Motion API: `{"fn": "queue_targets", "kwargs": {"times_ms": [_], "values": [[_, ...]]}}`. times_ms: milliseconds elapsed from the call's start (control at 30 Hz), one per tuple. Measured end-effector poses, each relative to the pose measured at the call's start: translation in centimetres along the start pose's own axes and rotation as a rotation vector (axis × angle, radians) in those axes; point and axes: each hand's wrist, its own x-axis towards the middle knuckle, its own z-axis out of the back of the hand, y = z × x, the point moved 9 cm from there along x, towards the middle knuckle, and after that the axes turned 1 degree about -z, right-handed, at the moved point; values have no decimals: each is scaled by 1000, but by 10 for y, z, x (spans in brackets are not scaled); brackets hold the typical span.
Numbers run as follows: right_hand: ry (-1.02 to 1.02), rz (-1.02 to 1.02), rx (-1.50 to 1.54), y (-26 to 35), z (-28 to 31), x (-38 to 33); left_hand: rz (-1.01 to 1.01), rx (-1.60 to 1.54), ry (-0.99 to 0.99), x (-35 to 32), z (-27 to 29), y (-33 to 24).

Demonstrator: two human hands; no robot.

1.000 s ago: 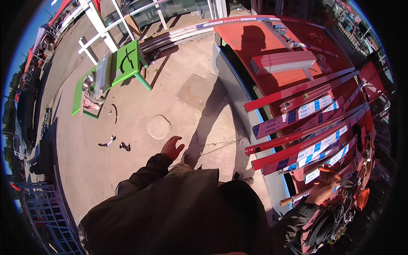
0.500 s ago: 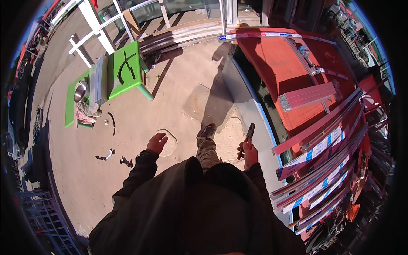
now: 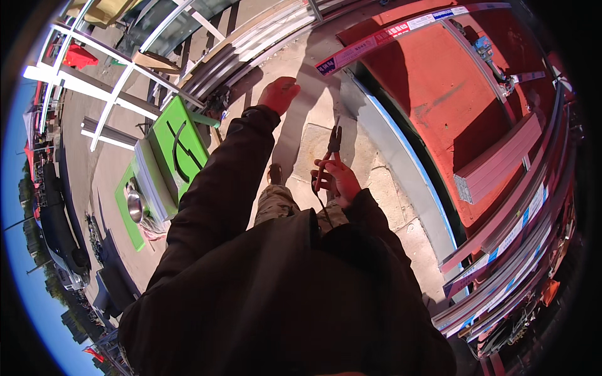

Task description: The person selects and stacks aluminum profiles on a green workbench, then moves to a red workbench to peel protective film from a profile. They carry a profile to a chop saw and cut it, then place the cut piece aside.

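Note:
My right hand point(image 3: 342, 180) holds a pair of pliers point(image 3: 332, 150) by its red handles, in front of my body. The pliers' dark jaws point away from me, and the handles are spread apart. Farther forward and to the left, my left hand point(image 3: 280, 95) is stretched out above the paving, its fingers loosely bent and apart with nothing visible in them. Just right of the left hand is the end of a long profile with printed film point(image 3: 370, 45), which lies across the far end of a red tabletop point(image 3: 429, 81).
Several wrapped profiles point(image 3: 501, 263) project along the right side. On the red top lie a pinkish profile bundle point(image 3: 498, 164) and a blue tool point(image 3: 483, 48). At left, a green table point(image 3: 195, 139) bears black strips and a metal bowl point(image 3: 135, 205). White frames point(image 3: 94, 81) stand beyond.
My left arm has stretched forward and to the right. My right hand has brought the pliers inward, to the left, and their handles are now spread. The view has turned and shifted.

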Motion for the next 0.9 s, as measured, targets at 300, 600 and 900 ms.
{"fn": "queue_targets", "kwargs": {"times_ms": [300, 600, 900], "values": [[138, 302, 368, 48, -87, 151, -17, -91, 732, 214, -136, 16], [63, 590, 583, 54, -86, 213, 137, -430, 1078, 165, -184, 18], [-77, 616, 767, 50, -92, 247, 192, -646, 1035, 179, -196, 35]]}}
